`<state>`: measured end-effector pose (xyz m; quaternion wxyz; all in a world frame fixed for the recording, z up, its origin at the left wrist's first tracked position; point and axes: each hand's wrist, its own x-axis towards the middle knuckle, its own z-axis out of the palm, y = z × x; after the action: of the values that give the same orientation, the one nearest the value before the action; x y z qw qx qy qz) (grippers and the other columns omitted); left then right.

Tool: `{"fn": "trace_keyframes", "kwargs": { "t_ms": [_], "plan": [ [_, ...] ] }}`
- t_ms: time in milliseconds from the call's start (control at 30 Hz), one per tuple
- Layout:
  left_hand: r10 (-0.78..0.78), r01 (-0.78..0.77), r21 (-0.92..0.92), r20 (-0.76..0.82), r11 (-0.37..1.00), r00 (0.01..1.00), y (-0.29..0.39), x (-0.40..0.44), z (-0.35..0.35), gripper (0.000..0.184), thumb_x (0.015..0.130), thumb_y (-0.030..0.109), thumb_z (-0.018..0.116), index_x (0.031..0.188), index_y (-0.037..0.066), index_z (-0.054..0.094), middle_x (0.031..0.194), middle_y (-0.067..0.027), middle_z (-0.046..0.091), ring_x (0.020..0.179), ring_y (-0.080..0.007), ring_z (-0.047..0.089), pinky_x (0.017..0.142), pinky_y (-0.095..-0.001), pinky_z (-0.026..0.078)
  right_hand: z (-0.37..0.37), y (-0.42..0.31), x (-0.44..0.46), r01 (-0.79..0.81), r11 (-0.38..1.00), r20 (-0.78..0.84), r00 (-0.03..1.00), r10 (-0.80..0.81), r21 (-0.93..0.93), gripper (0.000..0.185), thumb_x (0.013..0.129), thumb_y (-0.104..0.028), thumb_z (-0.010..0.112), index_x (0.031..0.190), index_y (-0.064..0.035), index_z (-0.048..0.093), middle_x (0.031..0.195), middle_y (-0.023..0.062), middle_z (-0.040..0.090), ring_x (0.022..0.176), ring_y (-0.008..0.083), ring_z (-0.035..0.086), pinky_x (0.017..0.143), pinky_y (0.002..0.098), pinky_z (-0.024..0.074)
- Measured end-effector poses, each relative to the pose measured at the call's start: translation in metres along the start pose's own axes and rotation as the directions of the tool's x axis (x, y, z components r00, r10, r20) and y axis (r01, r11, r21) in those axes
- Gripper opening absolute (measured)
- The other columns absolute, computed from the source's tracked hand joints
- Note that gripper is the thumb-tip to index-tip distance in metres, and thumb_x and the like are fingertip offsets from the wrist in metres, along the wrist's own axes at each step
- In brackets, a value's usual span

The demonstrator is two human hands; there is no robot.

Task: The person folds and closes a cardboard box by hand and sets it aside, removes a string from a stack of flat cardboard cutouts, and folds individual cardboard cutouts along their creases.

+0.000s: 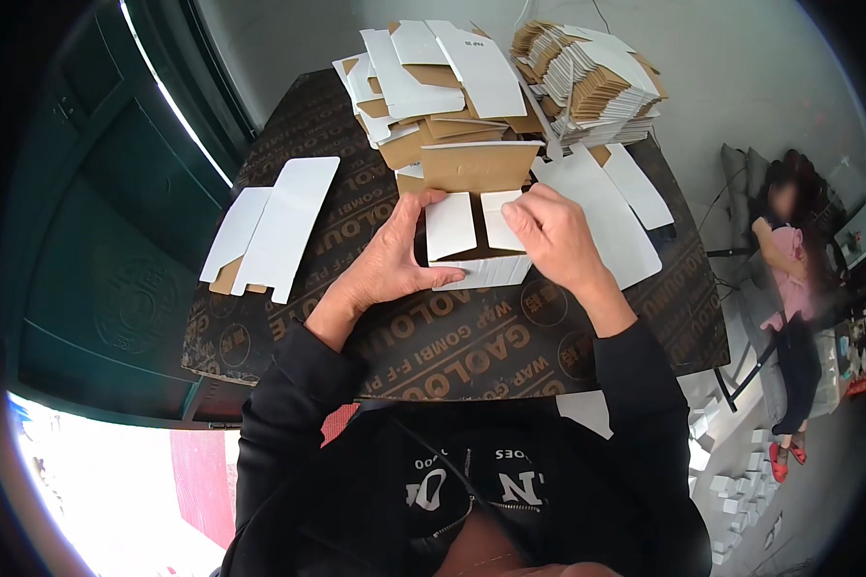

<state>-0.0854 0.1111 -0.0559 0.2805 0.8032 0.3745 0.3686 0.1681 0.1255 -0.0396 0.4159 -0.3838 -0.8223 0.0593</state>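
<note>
White carton (486, 275) on the dark table (394, 361), lid (481, 168) up, both side flaps (449, 229) folded in over the opening; only a dark slot shows between them, can't tell contents. Left hand (392, 256) holds it, thumb on front wall, fingers around left side. Right hand (556, 236) curled at right flap; can't tell if pinching. Flattened cartons (486, 77) stacked behind.

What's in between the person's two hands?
In the head view, a white box is between the left hand and the right hand. Its brown-faced lid stands up behind two white flaps.
</note>
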Motion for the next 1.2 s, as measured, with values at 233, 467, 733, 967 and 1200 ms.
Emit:
{"fn": "trace_keyframes", "kwargs": {
  "t_ms": [233,467,733,967,1200],
  "plan": [
    [-0.007,0.006,-0.046,-0.004,0.999,1.000,-0.005,0.000,0.002,0.093,0.062,0.021,0.092,0.137,0.002,0.040,0.125,-0.0131,0.051,0.117,-0.0297,0.053,0.104,-0.0400,0.042,-0.011,-0.008,0.003,-0.393,0.711,0.021,0.882,0.471,0.583,0.047,0.092,-0.042,0.065,0.102,0.0044,0.065,0.068,0.0056,0.057,0.060,0.0187,0.052,0.057,0.0293,0.0417],
    [-0.047,0.034,-0.255,-0.048,0.966,0.998,-0.008,-0.001,0.005,0.092,0.062,0.016,0.091,0.137,0.002,0.040,0.131,-0.0135,0.050,0.121,-0.0297,0.052,0.109,-0.0412,0.039,-0.027,0.000,0.010,-0.533,0.682,0.351,0.845,0.404,0.500,0.054,0.091,-0.046,0.066,0.118,0.0014,0.064,0.078,0.0085,0.061,0.071,0.0190,0.057,0.064,0.0289,0.0459],
    [-0.030,0.032,-0.207,0.015,0.978,0.999,-0.002,0.003,0.002,0.098,0.061,0.013,0.090,0.144,0.006,0.039,0.140,-0.0149,0.047,0.127,-0.0304,0.047,0.114,-0.0441,0.031,-0.017,-0.004,-0.001,0.023,0.993,0.121,0.993,-0.009,-0.119,0.055,0.086,-0.042,0.071,0.124,-0.0030,0.066,0.112,0.0204,0.066,0.107,0.0322,0.062,0.088,0.0347,0.0500],
    [-0.047,0.052,-0.149,0.042,0.987,0.998,-0.003,0.001,0.003,0.102,0.060,0.015,0.090,0.147,0.008,0.037,0.143,-0.0133,0.046,0.128,-0.0305,0.046,0.114,-0.0438,0.031,-0.021,-0.018,0.000,-0.076,0.997,0.311,0.948,0.064,0.026,0.051,0.079,-0.033,0.077,0.122,-0.0077,0.069,0.134,0.0244,0.057,0.127,0.0369,0.052,0.103,0.0395,0.0427],
    [-0.013,0.019,-0.086,0.062,0.996,0.998,0.001,0.002,0.001,0.101,0.062,0.017,0.091,0.146,0.008,0.037,0.139,-0.0136,0.046,0.124,-0.0323,0.050,0.111,-0.0420,0.038,-0.025,-0.017,0.001,-0.120,0.987,0.329,0.941,0.080,0.103,0.047,0.081,-0.031,0.075,0.122,-0.0096,0.070,0.136,0.0245,0.056,0.126,0.0365,0.054,0.101,0.0399,0.0438]
  ]
}}
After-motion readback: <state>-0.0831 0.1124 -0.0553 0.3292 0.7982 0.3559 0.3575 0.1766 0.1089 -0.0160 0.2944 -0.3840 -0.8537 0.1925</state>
